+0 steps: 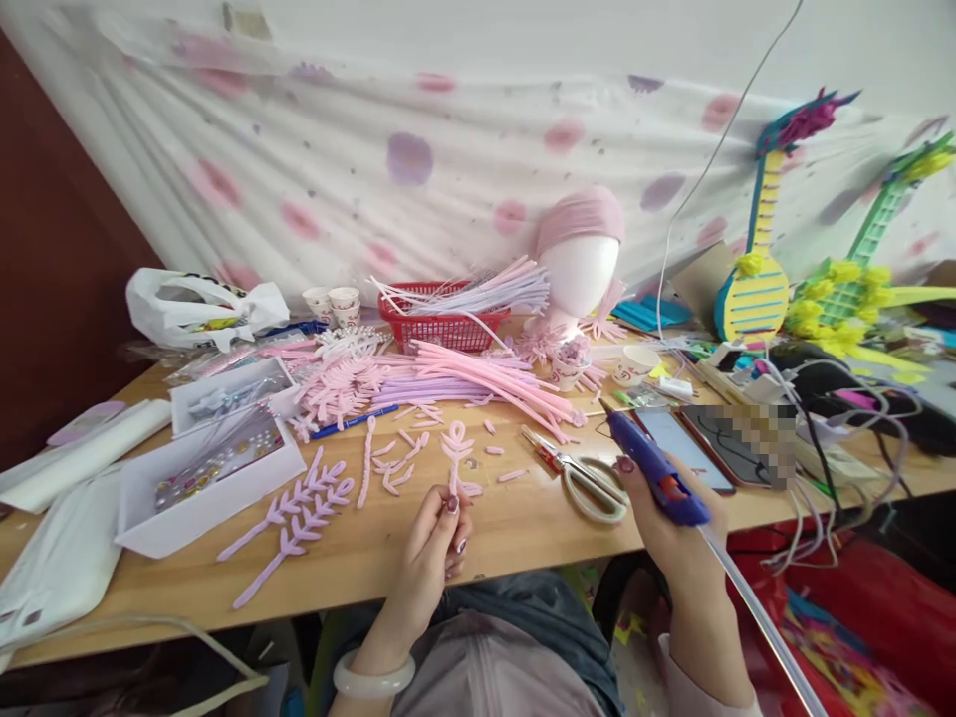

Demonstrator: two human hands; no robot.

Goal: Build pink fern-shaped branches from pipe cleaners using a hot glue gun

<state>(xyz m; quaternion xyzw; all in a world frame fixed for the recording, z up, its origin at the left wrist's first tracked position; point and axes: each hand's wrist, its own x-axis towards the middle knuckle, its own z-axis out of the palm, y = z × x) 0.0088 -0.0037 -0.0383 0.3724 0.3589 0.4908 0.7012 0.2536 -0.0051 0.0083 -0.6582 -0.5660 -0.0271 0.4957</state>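
Note:
My left hand (437, 543) pinches the stem of a pink pipe-cleaner leaf sprig (457, 450) that stands up over the wooden table (523, 528). My right hand (676, 528) is wrapped round a blue glue gun (651, 466), its nozzle pointing up and left; a white glue stick (754, 617) trails out of its back. Scissors (587, 478) with white handles lie between my two hands. Two lilac leaf sprigs (295, 518) lie to the left of my left hand. Short pink cut pieces (403, 458) are scattered round the sprig.
A bundle of long pink and lilac pipe cleaners (463, 383), a red basket (440, 324), a white mannequin head (579, 274), paper cups (634, 366), white boxes of beads (209, 468), phones (691, 448), cables (814, 438) and foam guitars (762, 279) crowd the table.

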